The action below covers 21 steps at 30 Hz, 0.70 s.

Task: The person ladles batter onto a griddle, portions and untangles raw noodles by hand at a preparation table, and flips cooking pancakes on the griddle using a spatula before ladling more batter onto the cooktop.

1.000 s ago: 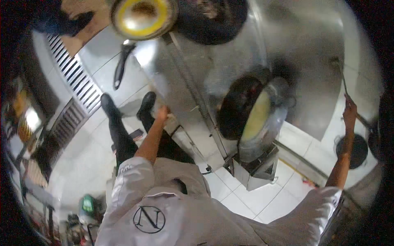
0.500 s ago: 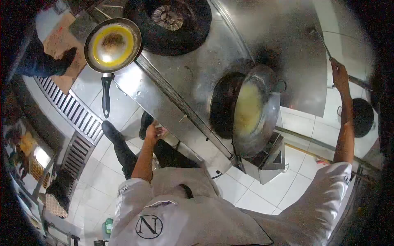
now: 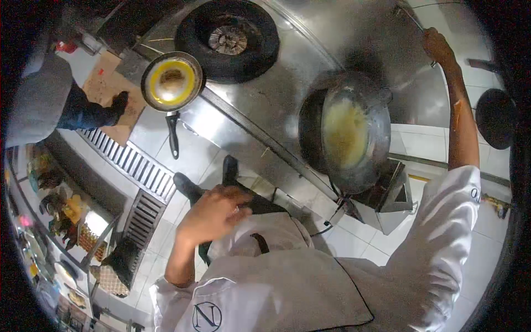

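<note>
My right hand point(image 3: 440, 47), at the upper right, is closed around the thin handle of a long metal utensil point(image 3: 412, 21); its working end cannot be made out. Below and to the left of that hand, a large wok point(image 3: 381, 138) holding pale yellow liquid point(image 3: 345, 133) sits tilted on the steel stove. My left hand point(image 3: 218, 213) is in front of my waist, its fingers bent and smeared by motion. Farther off, a frying pan point(image 3: 193, 91) with a black handle point(image 3: 173, 141) contains a yellow ring of liquid around a brown patch.
A black burner ring point(image 3: 191, 36) is set in the steel stove top point(image 3: 249, 105). Another person's leg point(image 3: 88, 108) shows at the left, by a floor grate point(image 3: 133, 160). Lower left stands a shelf with assorted items. A dark round pan point(image 3: 495, 119) is at the far right.
My left hand has risen from beside the stove edge to in front of my waist. My right hand has moved up and left with the utensil. The view has shifted, showing more of the other person.
</note>
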Each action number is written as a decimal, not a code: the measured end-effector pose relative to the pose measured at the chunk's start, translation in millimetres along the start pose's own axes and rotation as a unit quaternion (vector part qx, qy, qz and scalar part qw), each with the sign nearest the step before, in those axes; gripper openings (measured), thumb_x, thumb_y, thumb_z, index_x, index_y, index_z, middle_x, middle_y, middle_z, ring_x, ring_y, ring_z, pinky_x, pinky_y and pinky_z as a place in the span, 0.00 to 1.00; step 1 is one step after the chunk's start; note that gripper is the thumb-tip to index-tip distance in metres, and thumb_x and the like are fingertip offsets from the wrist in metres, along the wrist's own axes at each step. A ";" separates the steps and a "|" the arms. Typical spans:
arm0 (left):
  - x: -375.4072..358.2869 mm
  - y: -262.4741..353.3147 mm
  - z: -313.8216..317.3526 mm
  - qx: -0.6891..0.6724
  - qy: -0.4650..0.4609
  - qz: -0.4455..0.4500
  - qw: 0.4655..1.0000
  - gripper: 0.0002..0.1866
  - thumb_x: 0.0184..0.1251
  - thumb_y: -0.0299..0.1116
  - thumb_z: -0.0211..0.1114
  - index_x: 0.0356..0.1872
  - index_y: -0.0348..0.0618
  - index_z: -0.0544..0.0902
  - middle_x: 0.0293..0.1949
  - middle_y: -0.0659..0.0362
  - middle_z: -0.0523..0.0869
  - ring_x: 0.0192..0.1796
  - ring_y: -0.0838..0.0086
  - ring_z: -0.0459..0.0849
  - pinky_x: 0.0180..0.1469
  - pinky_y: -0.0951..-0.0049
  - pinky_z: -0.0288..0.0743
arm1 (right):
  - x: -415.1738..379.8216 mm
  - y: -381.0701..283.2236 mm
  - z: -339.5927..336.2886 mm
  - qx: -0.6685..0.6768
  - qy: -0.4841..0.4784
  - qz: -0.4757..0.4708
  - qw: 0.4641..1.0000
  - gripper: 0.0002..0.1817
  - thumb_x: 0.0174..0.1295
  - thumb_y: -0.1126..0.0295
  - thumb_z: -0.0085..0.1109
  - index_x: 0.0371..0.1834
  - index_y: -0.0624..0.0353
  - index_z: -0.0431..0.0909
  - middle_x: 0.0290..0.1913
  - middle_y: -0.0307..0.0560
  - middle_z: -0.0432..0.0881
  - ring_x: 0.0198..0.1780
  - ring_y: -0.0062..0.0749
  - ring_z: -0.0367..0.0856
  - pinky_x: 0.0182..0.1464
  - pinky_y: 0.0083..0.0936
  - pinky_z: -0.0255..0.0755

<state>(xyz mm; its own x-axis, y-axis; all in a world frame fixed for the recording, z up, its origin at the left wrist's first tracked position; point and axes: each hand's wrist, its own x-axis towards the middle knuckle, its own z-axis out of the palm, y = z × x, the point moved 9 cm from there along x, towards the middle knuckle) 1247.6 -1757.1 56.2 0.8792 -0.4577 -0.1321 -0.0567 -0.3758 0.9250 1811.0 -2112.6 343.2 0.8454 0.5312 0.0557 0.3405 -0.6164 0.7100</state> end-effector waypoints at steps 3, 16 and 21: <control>-20.8 141.6 -67.8 0.130 0.006 0.145 0.981 0.18 0.68 0.40 0.67 0.54 0.45 0.86 0.55 0.52 0.87 0.58 0.56 0.84 0.62 0.59 0.78 | -0.5 -15.9 -4.5 -0.086 -0.012 0.004 0.996 0.13 0.75 0.73 0.46 0.50 0.69 0.80 0.46 0.66 0.80 0.49 0.59 0.86 0.56 0.47 0.82; -75.7 325.3 -98.0 0.572 0.163 0.251 0.764 0.21 0.69 0.37 0.66 0.59 0.38 0.81 0.56 0.52 0.85 0.57 0.59 0.85 0.58 0.57 0.82 | 40.1 -12.6 27.2 0.143 -0.021 0.103 0.984 0.23 0.72 0.55 0.57 0.60 0.60 0.81 0.58 0.61 0.83 0.58 0.51 0.85 0.55 0.48 0.80; -86.3 336.8 -113.2 0.614 0.200 0.217 0.732 0.22 0.71 0.37 0.66 0.61 0.34 0.80 0.53 0.51 0.86 0.55 0.59 0.85 0.57 0.59 0.83 | 35.7 14.2 58.7 0.124 -0.067 0.143 0.980 0.26 0.71 0.53 0.58 0.65 0.58 0.78 0.62 0.59 0.82 0.61 0.52 0.83 0.59 0.49 0.78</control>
<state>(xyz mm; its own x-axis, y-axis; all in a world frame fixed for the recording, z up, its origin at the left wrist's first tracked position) 1206.2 -1752.8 419.5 0.7064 -0.5685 0.4216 -0.5384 -0.8183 -0.2013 1870.2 -2136.6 314.1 0.9615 0.2459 0.1230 0.1576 -0.8595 0.4863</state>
